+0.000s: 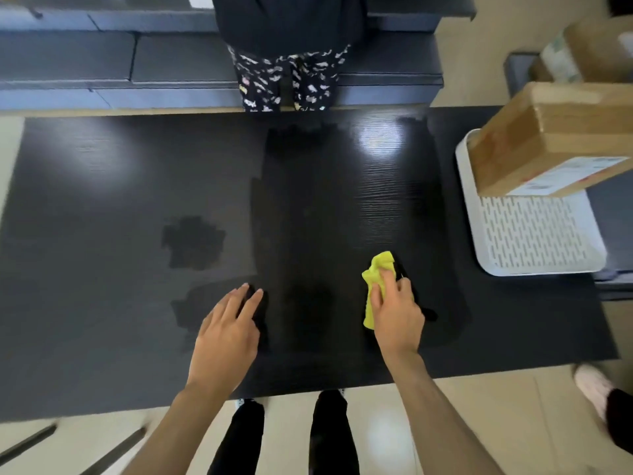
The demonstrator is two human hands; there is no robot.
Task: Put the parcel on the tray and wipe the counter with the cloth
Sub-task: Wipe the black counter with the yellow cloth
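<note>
A brown cardboard parcel (551, 138) with a white label rests on the far part of a white slotted tray (534, 234) at the right end of the black counter (137, 200). My right hand (395, 305) presses a crumpled yellow cloth (373, 286) flat onto the counter, right of centre near the front. My left hand (227, 327) lies palm down on the counter with fingers spread, holding nothing. Darker wiped patches show on the counter around the cloth and at centre left.
A person in patterned trousers (291, 80) sits on a dark bench (102, 63) beyond the counter's far edge. More cardboard boxes (582, 46) are stacked at the far right. A foot in a light shoe (594, 389) is at the lower right.
</note>
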